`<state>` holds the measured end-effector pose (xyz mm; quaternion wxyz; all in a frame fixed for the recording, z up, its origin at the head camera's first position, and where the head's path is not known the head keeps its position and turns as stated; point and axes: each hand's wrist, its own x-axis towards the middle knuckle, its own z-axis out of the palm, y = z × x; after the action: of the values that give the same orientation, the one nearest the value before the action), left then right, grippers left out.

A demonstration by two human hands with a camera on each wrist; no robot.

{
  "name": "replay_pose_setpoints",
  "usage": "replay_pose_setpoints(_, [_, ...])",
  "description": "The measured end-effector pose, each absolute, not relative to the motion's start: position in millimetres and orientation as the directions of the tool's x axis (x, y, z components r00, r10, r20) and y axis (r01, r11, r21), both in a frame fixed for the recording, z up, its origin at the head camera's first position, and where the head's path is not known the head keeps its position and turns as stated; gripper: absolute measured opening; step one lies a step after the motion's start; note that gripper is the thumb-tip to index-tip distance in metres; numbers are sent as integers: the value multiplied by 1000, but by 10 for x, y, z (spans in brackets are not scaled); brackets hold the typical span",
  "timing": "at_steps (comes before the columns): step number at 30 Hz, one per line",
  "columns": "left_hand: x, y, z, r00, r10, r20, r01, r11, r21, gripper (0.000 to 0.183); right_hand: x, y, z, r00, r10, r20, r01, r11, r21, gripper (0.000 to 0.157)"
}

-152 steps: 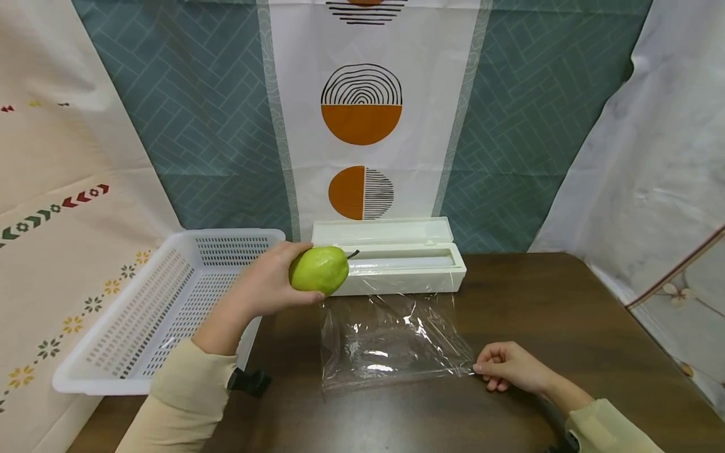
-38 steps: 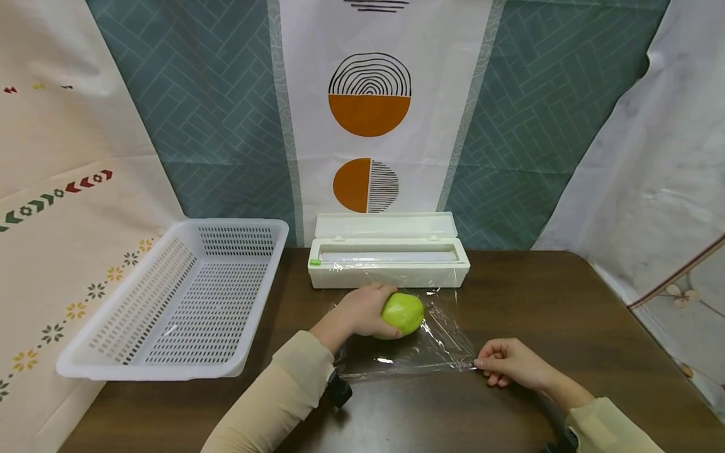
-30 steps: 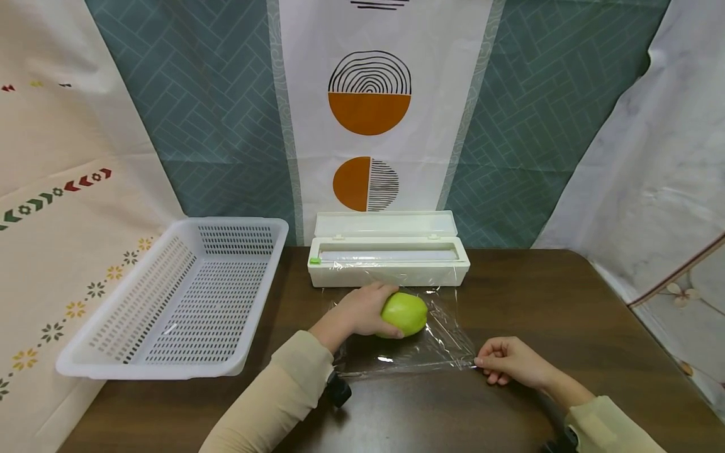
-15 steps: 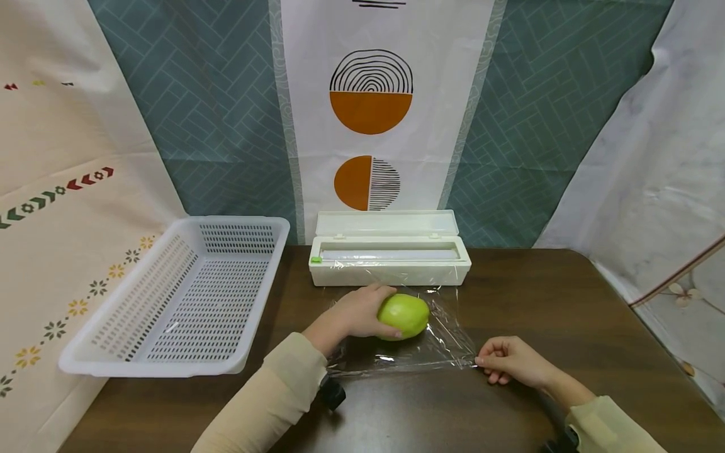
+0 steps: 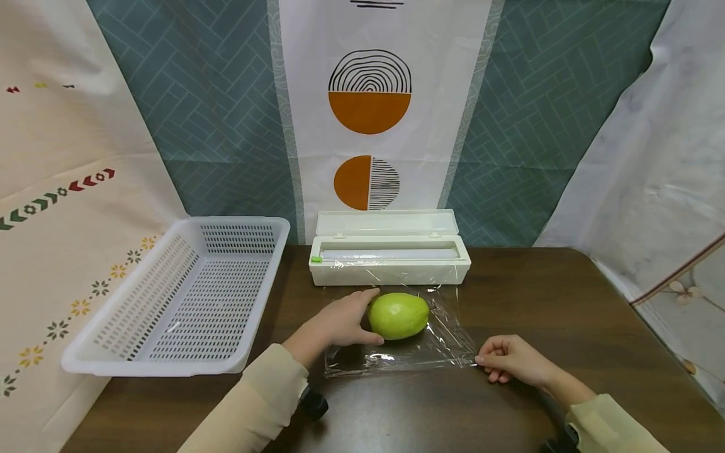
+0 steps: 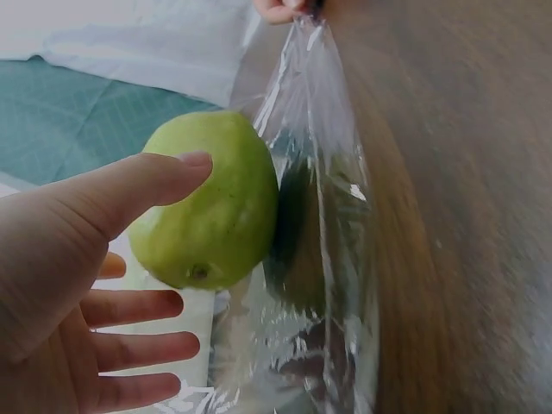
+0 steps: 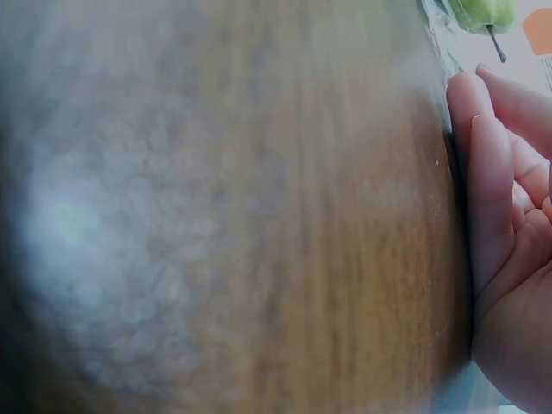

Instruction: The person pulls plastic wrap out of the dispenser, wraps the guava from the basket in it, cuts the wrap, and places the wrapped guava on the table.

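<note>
A green pear (image 5: 399,316) lies on its side on a sheet of clear cling film (image 5: 447,343), which runs forward from a white cling film dispenser (image 5: 391,273). Just left of the pear is my left hand (image 5: 342,321), thumb and fingers spread apart. In the left wrist view its straight fingers (image 6: 142,349) show beside the pear (image 6: 207,203), holding nothing. My right hand (image 5: 512,360) pinches the near right corner of the film between thumb and curled forefinger. The right wrist view shows that hand (image 7: 513,198) at the edge, with the pear's stem end beyond it.
A white perforated plastic basket (image 5: 240,360) stands on the left of the dark wooden table (image 5: 544,296). The dispenser's lid (image 5: 387,222) is raised, and a roll (image 5: 391,254) lies inside. Patterned cloths hang behind and at both sides.
My left hand has carried the pear from in front of the dispenser down onto the film, let go and drawn back left. The right hand has kept its pinch on the film corner.
</note>
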<state>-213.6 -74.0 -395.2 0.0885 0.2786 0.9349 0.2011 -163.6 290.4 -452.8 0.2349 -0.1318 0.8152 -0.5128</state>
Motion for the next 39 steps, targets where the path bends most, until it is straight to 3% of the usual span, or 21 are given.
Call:
replay_pose_setpoints(6, [-2049,-882,-3953,-840,534,-98,436,771,464,101,-1630,2896,-4519,-856,-451,-252,34,438,-898,30])
replay_pose_setpoints(10, [-2001,-939,-3950,-832,547,-92,449,761,469,95,-1629,2904,-4527,-859,-448,-249,33,437,-899,30])
replay_pose_setpoints(16, [-1934,-1017,-3956,-796,600,-83,506,734,452,46,-1638,2909,-4537,-857,-452,-248,30,436,-899,29])
replay_pose_setpoints(19, [-1900,-1062,-3977,-770,630,-98,537,724,434,31,-1638,2905,-4539,-857,-451,-249,32,436,-899,30])
replay_pose_setpoints(25, [-1815,-1128,-4023,-748,652,-127,554,717,423,27,-1638,2902,-4542,-856,-455,-246,28,433,-901,30])
replay_pose_setpoints(33, [-1708,-1163,-4051,-753,629,-193,522,750,406,38,-1639,2898,-4538,-857,-454,-244,27,433,-901,30])
replay_pose_setpoints(39, [-1683,-1178,-4083,-722,683,-112,612,706,355,12,-1631,2912,-4525,-857,-454,-244,28,432,-902,30])
